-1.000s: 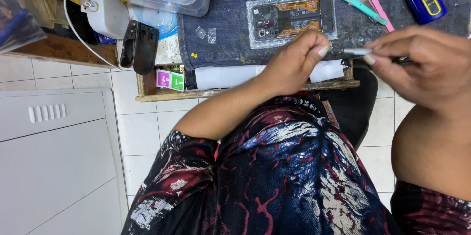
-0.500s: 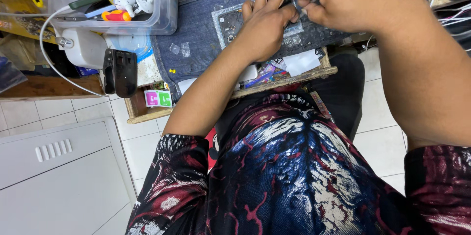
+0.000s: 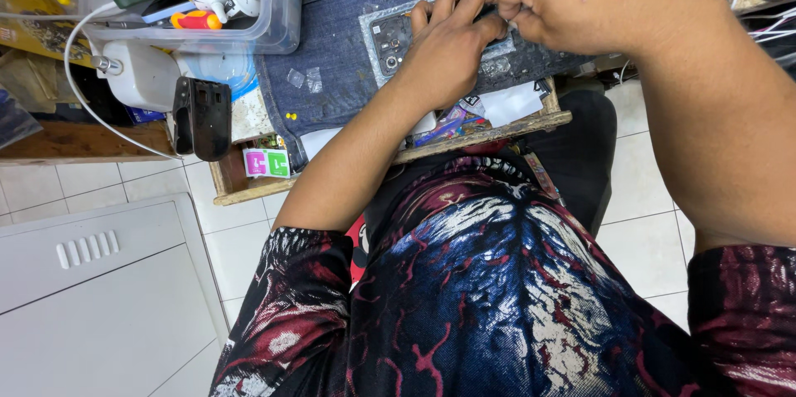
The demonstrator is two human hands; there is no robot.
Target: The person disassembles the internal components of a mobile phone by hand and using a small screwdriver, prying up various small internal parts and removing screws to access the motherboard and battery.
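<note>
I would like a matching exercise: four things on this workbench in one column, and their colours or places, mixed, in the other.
Things:
1. clear plastic bin
2. opened phone
3. black pouch
4. white charger

Descriptions:
A. hangs at the bench edge
B. under the left hand
C. holds small tools
D. has a white cable

Pairs: 1-C, 2-B, 3-A, 4-D

Clear plastic bin [image 3: 278, 12] of small tools at the bench's far left corner. Just below it, white charger [image 3: 145, 74] with cable, beside it black clip holder [image 3: 201, 118]. Under that, pink-and-green packet [image 3: 267, 163].
</note>
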